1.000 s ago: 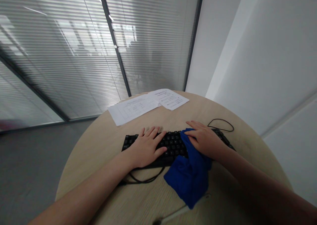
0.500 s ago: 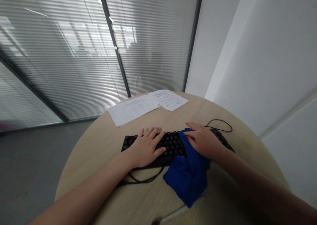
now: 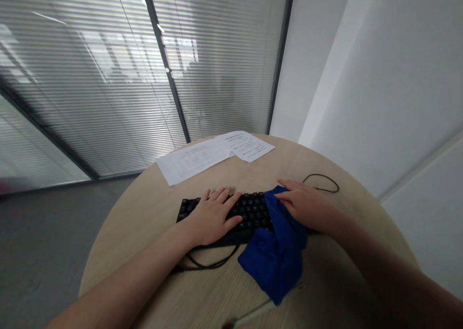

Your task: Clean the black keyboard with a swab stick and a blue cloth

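Observation:
A black keyboard (image 3: 253,212) lies across the middle of a round wooden table (image 3: 152,213). My left hand (image 3: 213,215) rests flat on its left half, fingers spread, holding nothing. A blue cloth (image 3: 277,254) is draped over the keyboard's right half and hangs toward me onto the table. My right hand (image 3: 307,204) lies on top of the cloth, fingers stretched out and pressing it onto the keys.
Two printed paper sheets (image 3: 197,157) (image 3: 246,144) lie at the table's far edge. The keyboard's black cable (image 3: 210,262) loops near me, and another loop (image 3: 323,182) lies behind my right hand. Glass partitions with blinds and a white wall stand beyond.
My right hand has slid the cloth a little to the right along the keyboard. The left hand has stayed in place.

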